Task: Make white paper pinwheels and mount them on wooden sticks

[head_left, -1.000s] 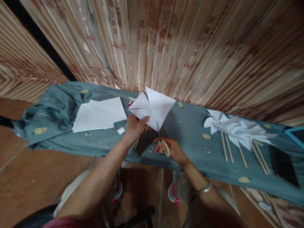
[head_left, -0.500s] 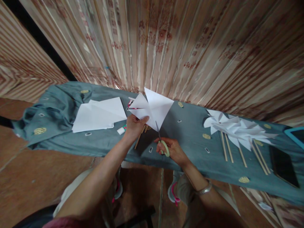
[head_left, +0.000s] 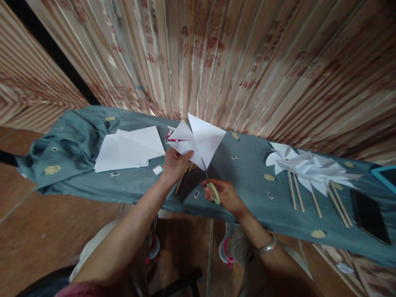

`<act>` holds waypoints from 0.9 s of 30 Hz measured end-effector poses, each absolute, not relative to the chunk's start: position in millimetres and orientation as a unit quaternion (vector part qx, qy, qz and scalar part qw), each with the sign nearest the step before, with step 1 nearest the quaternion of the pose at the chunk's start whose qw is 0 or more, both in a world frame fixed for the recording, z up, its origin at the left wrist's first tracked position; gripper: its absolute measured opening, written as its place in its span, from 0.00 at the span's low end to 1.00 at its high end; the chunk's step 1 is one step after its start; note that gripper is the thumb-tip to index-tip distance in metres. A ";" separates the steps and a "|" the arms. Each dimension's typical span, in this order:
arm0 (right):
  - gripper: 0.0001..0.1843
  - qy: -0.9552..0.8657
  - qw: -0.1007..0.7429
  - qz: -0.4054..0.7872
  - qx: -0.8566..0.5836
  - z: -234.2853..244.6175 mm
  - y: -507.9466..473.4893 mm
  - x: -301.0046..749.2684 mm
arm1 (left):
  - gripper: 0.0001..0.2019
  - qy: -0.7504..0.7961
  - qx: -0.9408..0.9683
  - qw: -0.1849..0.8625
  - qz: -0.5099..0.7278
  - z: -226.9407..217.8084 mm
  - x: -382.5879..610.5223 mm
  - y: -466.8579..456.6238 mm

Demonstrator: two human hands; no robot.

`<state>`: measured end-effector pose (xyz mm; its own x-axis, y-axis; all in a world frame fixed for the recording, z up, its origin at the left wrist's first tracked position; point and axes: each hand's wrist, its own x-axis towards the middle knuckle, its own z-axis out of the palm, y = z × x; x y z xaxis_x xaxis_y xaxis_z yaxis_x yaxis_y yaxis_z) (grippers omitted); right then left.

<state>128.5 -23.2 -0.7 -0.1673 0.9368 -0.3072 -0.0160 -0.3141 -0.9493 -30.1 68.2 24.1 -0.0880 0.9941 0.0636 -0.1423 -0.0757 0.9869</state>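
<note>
A white paper sheet [head_left: 206,134] with slits running in from its corners is pinched in my left hand [head_left: 176,165], thumb on top. My right hand [head_left: 225,194] grips green-handled scissors [head_left: 214,194], fingers closed about the loops. The blades reach up into the sheet's lower corner. Below the paper, partly hidden by it and my left hand, lie thin wooden sticks [head_left: 181,180]. A small white tube-like item [head_left: 158,169] with a green band rests just left of my left hand. A red-and-white item [head_left: 171,135] shows behind the paper, partly covered.
A stack of white paper [head_left: 130,149] lies on the left of the cloth-covered table [head_left: 247,185]. Several paper pinwheels [head_left: 309,165] on sticks lie overlapping on the right. Beside them are a dark phone-like slab [head_left: 370,215] and a blue-edged object [head_left: 385,177]. A curtain [head_left: 198,62] hangs behind.
The scissor blades have moved slightly further into the paper's lower corner, and the handles look closer together. My left hand and the sheet have barely shifted.
</note>
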 end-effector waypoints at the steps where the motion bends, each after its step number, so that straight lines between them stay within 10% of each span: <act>1: 0.25 -0.442 0.383 0.622 -0.520 -0.8 -23.1 128.4 | 0.12 0.465 0.457 0.496 0.573 23.8 -30.0 68.5; 27: 0.23 -0.425 0.383 0.616 -0.541 0.9 -24.0 125.2 | 0.13 0.423 0.371 0.578 0.590 22.5 -28.1 66.1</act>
